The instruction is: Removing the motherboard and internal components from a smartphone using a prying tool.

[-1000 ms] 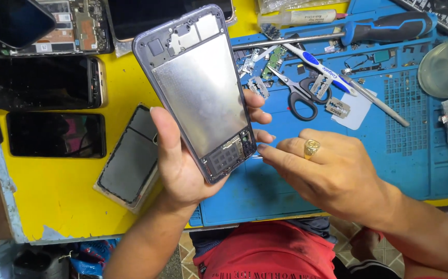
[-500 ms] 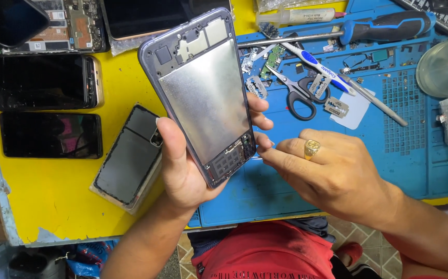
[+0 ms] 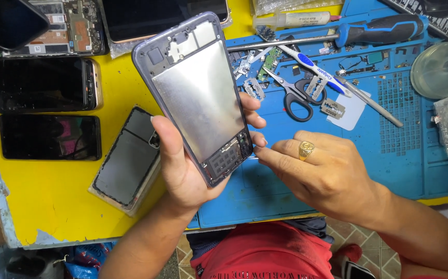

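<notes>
Barely shifted since the earlier frame, the yellow tabletop (image 3: 53, 206) carries a blue rubber work mat (image 3: 399, 155) at three o'clock. Centre, the left hand (image 3: 182, 170) grips a grey stripped phone frame with its silver metal plate (image 3: 198, 98); thin, stiff, light, probably fragile, so hold its edges. The right hand (image 3: 327, 175) pinches closed at the frame's lower corner. A white labelled tube (image 3: 299, 19) lies at twelve o'clock.

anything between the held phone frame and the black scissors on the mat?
Head view: only the left hand's fingertips wrapping the phone frame, then bare blue mat up to the scissors.
</notes>
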